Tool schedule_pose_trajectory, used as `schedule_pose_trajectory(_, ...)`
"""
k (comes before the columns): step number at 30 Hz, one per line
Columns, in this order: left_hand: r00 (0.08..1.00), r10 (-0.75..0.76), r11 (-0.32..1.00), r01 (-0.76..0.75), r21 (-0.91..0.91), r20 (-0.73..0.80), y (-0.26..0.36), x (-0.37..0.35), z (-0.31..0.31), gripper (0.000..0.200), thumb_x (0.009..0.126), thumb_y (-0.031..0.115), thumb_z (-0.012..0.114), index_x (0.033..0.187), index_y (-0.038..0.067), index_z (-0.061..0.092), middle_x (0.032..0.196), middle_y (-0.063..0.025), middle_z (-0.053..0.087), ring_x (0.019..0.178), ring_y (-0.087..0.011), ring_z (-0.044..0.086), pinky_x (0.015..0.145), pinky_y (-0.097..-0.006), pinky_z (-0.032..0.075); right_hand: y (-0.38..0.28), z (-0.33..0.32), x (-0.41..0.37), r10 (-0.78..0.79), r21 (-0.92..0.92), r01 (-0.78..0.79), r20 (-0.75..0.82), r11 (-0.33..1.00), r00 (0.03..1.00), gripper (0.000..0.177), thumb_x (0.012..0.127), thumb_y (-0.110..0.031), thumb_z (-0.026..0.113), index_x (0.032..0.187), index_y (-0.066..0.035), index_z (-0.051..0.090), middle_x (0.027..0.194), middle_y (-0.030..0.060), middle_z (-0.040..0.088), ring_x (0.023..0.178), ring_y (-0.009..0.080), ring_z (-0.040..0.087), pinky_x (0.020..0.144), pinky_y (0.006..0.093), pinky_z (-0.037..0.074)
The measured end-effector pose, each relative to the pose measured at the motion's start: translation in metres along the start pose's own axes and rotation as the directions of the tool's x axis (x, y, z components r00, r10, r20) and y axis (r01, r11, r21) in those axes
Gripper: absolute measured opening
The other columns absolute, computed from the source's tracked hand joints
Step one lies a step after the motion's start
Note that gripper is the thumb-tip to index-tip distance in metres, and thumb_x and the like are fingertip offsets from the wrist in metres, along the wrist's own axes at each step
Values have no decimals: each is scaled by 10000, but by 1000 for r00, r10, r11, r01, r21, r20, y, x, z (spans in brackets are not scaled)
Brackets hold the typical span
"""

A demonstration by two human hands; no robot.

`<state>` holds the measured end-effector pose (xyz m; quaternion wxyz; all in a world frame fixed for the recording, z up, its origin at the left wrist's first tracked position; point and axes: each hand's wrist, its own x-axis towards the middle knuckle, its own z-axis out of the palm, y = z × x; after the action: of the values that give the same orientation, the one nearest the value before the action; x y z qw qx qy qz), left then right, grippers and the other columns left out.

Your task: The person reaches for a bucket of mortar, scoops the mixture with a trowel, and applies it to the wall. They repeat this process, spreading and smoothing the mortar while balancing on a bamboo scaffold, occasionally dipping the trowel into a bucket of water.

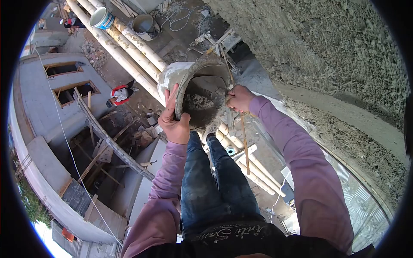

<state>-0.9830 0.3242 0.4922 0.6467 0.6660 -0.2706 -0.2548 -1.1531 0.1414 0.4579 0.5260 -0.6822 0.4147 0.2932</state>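
A mortar-caked bucket point(176, 71) is tilted so that its mouth faces me, with wet grey mortar point(200, 103) inside. My left hand point(174, 120) grips the left side of the rim, its thumb on the near edge and its fingers stretched along the outer wall. On the opposite side, my right hand point(240, 98) is closed at the rim; its fingertips are partly hidden. A flat grey patch shows inside the bucket, and I cannot make out whether it is a tool or mortar.
Rough plastered wall point(327, 47) rises close on the right. Long poles point(129, 64) run beside the bucket, with a white bucket point(102, 18) on them. The ground lies far below, where a person in red point(121, 93) stands. A wooden stick point(246, 146) hangs near my right hand.
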Motion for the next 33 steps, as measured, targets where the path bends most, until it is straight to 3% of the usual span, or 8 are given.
schedule_pose_trajectory(2,999,52,999,-52,5,-16,-7,2,5,717,585,-72,464,1286,-42,612,1372,-153,587,1413,-276,385,1225,-467,117,-13,51,-4,-339,-582,170,-194,795,921,199,766,-70,621,928,37,665,889,187,655,837,292,675,701,408,549)
schedule_pose_trajectory(5,989,130,991,-129,25,-66,-21,17,-4,685,610,-76,458,1277,-56,613,1417,-159,552,1449,-339,317,1216,-457,135,-9,61,-30,-550,-766,311,-66,562,832,292,750,-60,606,1025,29,646,967,161,620,845,333,657,733,446,550)
schedule_pose_trajectory(13,935,339,926,-351,135,104,20,25,-3,613,589,-64,481,1167,-32,682,1182,-159,693,1278,-334,564,1191,-570,184,-26,-24,-18,-274,-590,1,-373,808,886,253,837,-150,600,1040,-8,652,988,239,657,912,391,663,789,452,540)
schedule_pose_trajectory(15,932,345,934,-353,61,112,29,27,0,607,578,-73,496,1147,-10,696,1182,-140,699,1273,-305,574,1189,-567,191,-32,-1,11,-409,-349,325,-201,879,890,256,873,-206,606,1014,0,661,956,261,673,889,398,664,798,454,531)
schedule_pose_trajectory(19,934,322,936,-338,93,157,17,35,-5,628,594,-41,475,1194,-62,661,1215,-180,672,1312,-339,530,1197,-568,170,-56,31,-29,-441,-20,445,-172,895,881,286,885,-212,623,1049,19,661,935,251,680,875,413,660,800,451,520)
schedule_pose_trajectory(24,992,28,985,-49,-168,-126,4,23,-5,674,598,-104,456,1250,-64,623,1307,-178,623,1340,-256,499,1190,-444,254,-43,32,-48,-425,-87,421,-332,903,842,334,887,-218,646,1058,69,633,985,259,670,910,419,650,800,458,512)
schedule_pose_trajectory(28,855,-477,743,270,-612,-202,-5,9,4,706,585,-152,452,1267,-64,612,1184,-109,665,1045,-182,646,885,-245,488,-21,29,-37,-441,-343,308,-441,888,782,299,886,-225,643,1028,37,622,985,237,659,924,417,638,808,462,515)
schedule_pose_trajectory(33,823,-527,680,261,-685,-210,-6,2,-3,717,594,-120,399,1281,-19,582,1079,-72,678,863,-150,653,743,-225,513,-51,-1,-91,-509,-432,341,-368,835,778,247,863,-226,686,960,-12,608,957,187,624,817,379,647,704,447,520)
